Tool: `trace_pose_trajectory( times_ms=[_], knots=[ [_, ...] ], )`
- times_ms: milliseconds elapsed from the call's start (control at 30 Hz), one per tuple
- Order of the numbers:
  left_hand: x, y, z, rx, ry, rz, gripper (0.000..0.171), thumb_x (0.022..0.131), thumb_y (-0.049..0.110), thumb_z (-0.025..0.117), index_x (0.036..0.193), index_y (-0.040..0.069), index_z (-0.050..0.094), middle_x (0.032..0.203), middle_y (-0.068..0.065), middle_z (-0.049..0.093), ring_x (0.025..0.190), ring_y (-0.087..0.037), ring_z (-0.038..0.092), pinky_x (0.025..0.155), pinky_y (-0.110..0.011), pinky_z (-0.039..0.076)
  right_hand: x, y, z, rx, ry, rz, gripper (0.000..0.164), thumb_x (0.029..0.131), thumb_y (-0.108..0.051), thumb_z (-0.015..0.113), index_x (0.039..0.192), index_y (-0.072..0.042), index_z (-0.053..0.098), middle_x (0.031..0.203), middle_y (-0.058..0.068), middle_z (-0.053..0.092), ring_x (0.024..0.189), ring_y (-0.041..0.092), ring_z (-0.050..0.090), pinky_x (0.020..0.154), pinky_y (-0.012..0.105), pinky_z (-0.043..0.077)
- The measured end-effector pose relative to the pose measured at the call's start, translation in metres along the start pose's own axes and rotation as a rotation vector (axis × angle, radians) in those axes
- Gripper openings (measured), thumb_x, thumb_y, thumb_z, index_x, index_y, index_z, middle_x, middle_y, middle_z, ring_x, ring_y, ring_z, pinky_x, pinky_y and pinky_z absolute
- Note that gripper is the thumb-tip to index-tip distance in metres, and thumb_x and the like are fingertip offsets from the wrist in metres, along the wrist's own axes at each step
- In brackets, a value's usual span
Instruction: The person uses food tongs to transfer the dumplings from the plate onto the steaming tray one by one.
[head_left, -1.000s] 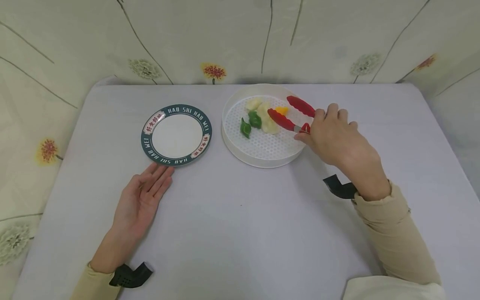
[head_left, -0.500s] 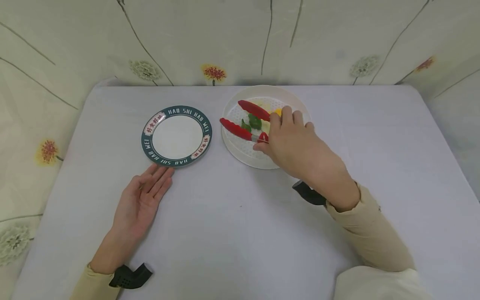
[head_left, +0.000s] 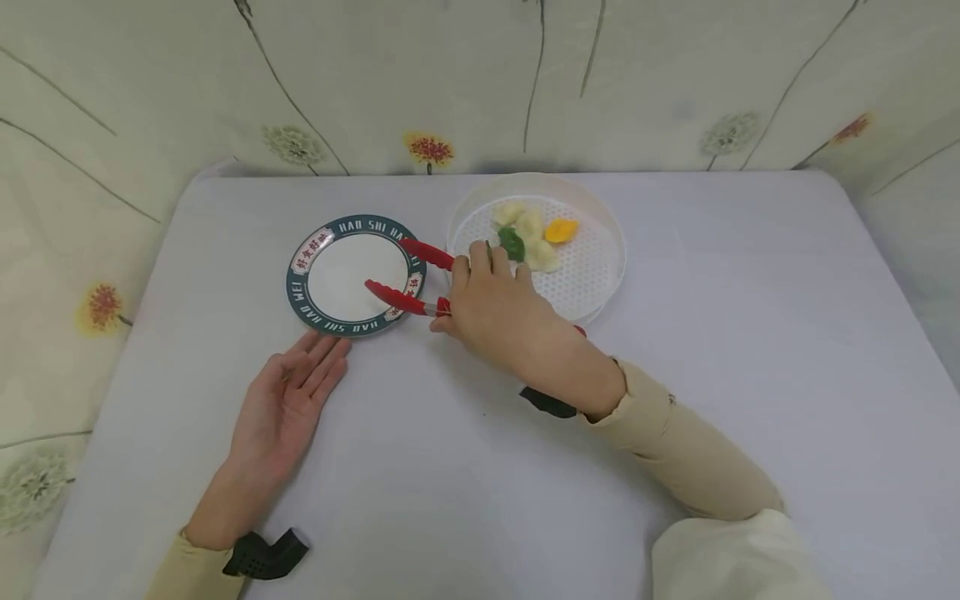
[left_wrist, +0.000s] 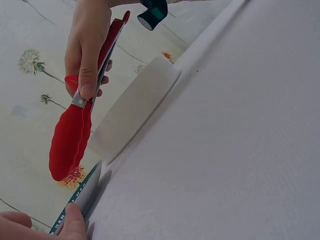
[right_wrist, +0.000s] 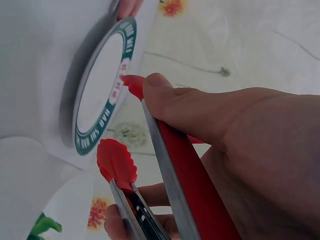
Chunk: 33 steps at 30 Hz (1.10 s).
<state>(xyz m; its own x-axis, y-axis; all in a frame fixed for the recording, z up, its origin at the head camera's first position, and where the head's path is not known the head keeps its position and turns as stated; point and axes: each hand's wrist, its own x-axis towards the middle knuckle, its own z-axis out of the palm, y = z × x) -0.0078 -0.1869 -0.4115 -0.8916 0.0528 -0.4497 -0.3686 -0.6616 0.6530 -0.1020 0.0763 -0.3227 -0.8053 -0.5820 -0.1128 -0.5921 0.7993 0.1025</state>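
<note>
In the head view my right hand [head_left: 517, 321] grips red-tipped metal tongs [head_left: 397, 297]. Their two scalloped tips are spread apart over the right side of a white plate [head_left: 337, 275] with a dark green lettered rim, with nothing between them. My left hand [head_left: 281, 408] lies palm up, its straight fingers at the plate's near rim. Right of the plate stands a round white tray [head_left: 611, 283] with a perforated floor. It holds pale dumplings [head_left: 530, 227], a yellow piece [head_left: 561, 231] and a green piece [head_left: 512, 244]; another green piece is mostly hidden behind my right hand.
A white cloth [head_left: 420, 483] covers the table, whose far edge meets a hanging curtain [head_left: 480, 83] with printed flowers. Both wrists carry a black camera mount [head_left: 266, 554]. The right forearm's sleeve [head_left: 697, 450] reaches across the table's right half.
My right hand has carried the spread tongs leftward, from over the tray to over the plate's right side. The dumplings are uncovered again. The left hand and plate have stayed put.
</note>
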Motion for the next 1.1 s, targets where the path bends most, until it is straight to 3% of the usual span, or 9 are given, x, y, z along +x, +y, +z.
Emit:
trace_pose_trajectory(
  times_ms=[267, 533, 733, 1100],
  knots=[
    [-0.001, -0.003, -0.002, -0.029, 0.018, -0.001, 0.063, 0.117, 0.021, 0.039, 0.174, 0.017, 0.015, 0.182, -0.002, 0.022, 0.166, -0.018, 0.032, 0.128, -0.027, 0.04, 0.021, -0.025, 0.011, 0.017, -0.09, -0.019, 0.084, 0.103, -0.059, 0.063, 0.148, 0.011, 0.052, 0.133, 0.022, 0.058, 0.124, 0.036, 0.058, 0.103, 0.05, 0.064],
    [-0.001, -0.001, 0.0, -0.046, 0.03, -0.012, 0.061, 0.117, 0.022, 0.039, 0.174, 0.018, 0.018, 0.181, 0.0, 0.026, 0.164, -0.016, 0.036, 0.129, -0.026, 0.04, 0.032, -0.045, 0.028, -0.03, 0.014, 0.029, 0.087, 0.102, -0.065, 0.06, 0.147, 0.009, 0.054, 0.128, 0.017, 0.062, 0.116, 0.029, 0.061, 0.094, 0.04, 0.066],
    [0.001, -0.001, -0.001, -0.018, 0.033, -0.004, 0.061, 0.116, 0.024, 0.04, 0.174, 0.019, 0.02, 0.18, 0.0, 0.028, 0.165, -0.017, 0.034, 0.127, -0.025, 0.041, 0.039, -0.053, 0.035, -0.013, 0.054, 0.056, 0.094, 0.103, -0.072, 0.051, 0.156, 0.006, 0.045, 0.131, 0.02, 0.064, 0.12, 0.03, 0.065, 0.101, 0.037, 0.063],
    [0.002, -0.002, 0.0, -0.055, 0.038, -0.017, 0.061, 0.116, 0.022, 0.041, 0.173, 0.018, 0.02, 0.18, -0.001, 0.028, 0.164, -0.017, 0.036, 0.129, -0.026, 0.04, 0.051, -0.064, 0.051, 0.008, 0.104, 0.139, 0.078, 0.099, -0.071, 0.06, 0.138, -0.003, 0.055, 0.127, 0.019, 0.062, 0.113, 0.029, 0.065, 0.097, 0.038, 0.064]
  ],
)
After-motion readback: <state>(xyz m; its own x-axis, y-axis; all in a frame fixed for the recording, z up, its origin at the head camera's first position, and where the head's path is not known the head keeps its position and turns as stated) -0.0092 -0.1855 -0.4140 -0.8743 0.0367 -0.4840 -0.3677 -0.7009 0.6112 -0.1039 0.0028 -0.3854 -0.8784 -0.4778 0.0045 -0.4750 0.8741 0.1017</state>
